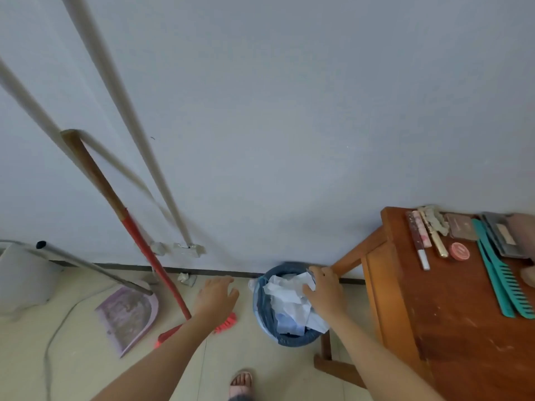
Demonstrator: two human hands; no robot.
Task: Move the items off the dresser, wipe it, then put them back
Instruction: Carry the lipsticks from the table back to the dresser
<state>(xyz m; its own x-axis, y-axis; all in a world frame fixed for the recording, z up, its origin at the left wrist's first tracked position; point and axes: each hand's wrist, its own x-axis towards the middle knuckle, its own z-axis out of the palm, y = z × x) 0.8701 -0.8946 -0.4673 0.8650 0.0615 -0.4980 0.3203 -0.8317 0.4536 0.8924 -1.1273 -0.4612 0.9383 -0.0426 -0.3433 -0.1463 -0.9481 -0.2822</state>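
The brown wooden dresser stands at the right against the wall. Along its far edge lie cosmetic tubes, a round red tin, a brownish palette, two teal combs and a dark case. Left of the dresser a blue waste bin holds crumpled white paper. My right hand is palm down over the bin, fingers apart, touching the paper. My left hand hovers open above the floor, left of the bin, holding nothing.
A red broom leans on the wall, its bristles under my left forearm. A lilac dustpan with a metal handle lies on the tiled floor. White pipes run down the wall. My sandalled foot is at the bottom.
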